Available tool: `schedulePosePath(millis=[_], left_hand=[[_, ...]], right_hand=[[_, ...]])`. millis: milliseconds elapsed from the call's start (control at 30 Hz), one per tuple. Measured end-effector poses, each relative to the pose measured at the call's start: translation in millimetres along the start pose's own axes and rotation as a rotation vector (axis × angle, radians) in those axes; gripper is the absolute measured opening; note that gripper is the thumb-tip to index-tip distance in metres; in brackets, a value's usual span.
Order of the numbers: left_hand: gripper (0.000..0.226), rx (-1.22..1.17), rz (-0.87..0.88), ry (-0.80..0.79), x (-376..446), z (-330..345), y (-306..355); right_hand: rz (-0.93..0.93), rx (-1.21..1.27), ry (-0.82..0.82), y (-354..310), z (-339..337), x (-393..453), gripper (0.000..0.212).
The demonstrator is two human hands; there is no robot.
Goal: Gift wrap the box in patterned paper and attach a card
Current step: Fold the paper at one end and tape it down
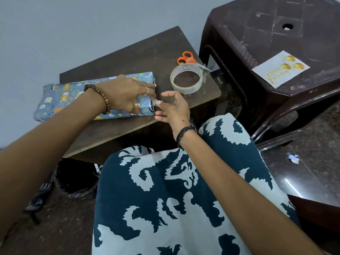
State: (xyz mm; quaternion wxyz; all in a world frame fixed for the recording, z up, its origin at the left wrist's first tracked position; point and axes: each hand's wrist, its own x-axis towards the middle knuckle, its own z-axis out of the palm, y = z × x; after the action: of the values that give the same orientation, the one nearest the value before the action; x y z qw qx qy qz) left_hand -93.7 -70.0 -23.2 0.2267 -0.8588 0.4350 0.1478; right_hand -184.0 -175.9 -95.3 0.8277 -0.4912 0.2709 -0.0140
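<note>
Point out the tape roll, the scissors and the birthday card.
tape roll (198,82): head view, on its right band wall.
scissors (185,57): head view, on the orange handles.
birthday card (265,69): head view, on its white face left of the gold balloons.

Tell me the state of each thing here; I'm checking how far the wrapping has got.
Box: wrapped, flat on table, near end being taped.
Left hand: pressing box down.
Right hand: pinching tape piece at box end.
Tape roll: lying flat.
Scissors: closed, idle.
Card: on stool, unattached.
</note>
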Motion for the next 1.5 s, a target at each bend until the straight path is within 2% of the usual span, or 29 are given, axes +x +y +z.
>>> schedulePosePath(millis=[100, 367, 600, 667, 800, 1000, 1267, 1500], left_hand=[[0.058, 0.005, 0.007, 0.000, 1, 1, -1], [0.059, 0.005, 0.009, 0.015, 0, 2, -1], [0.057, 0.013, 0.006, 0.021, 0, 3, -1], [0.056, 0.017, 0.006, 0.021, 0, 3, -1], [0.056, 0.009, 0.018, 0.027, 1, 3, -2], [0.056, 0.021, 0.020, 0.025, 1, 3, -2], [0.058, -0.009, 0.013, 0.036, 1, 3, -2], [0.054, 0.004, 0.004, 0.023, 2, 3, -2]], right_hand=[[-0.004, 0.024, 0.041, 2, 2, 1, 0.025], [-0.038, -0.027, 0.045, 9, 5, 8, 0.028], [-0.094, -0.194, 0.096, 13, 10, 14, 0.034], [-0.148, -0.251, 0.113, 15, 11, 13, 0.034], [-0.329, -0.447, 0.247, 21, 14, 12, 0.042], [-0.426, -0.392, 0.299, 33, 19, 9, 0.044], [-0.339, -0.240, 0.295, 52, 27, -13, 0.020], [-0.268, -0.174, 0.180, 63, 30, -26, 0.047]])
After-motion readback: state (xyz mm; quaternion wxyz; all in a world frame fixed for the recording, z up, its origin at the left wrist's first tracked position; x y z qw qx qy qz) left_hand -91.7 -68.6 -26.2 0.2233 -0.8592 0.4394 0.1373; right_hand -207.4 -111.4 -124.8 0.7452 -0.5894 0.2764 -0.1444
